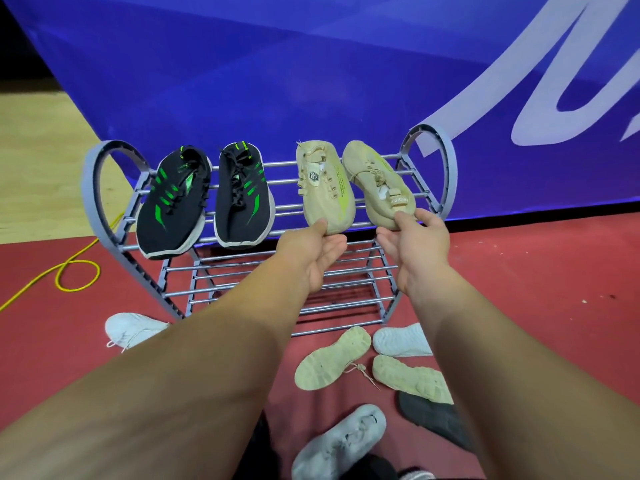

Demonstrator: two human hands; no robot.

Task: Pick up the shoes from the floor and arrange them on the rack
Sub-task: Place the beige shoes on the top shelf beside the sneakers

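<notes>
A grey metal shoe rack [95, 188] stands on the red floor against a blue banner. On its top shelf lie two black shoes with green stripes [173, 202] [242, 199] at the left and two beige shoes at the right. My left hand [315, 251] pinches the toe of the left beige shoe [325, 185]. My right hand [415, 244] grips the toe of the right beige shoe [377, 181]. On the floor in front lie two upturned beige shoes [332, 358] [412, 379], white shoes [133, 329] [401, 339], a grey shoe [339, 441] and a black shoe [433, 417].
The rack's lower shelf [277, 271] holds nothing. A yellow cable [69, 268] loops over the floor at the left. Wooden flooring [31, 161] shows at the far left. The blue banner [311, 64] rises right behind the rack.
</notes>
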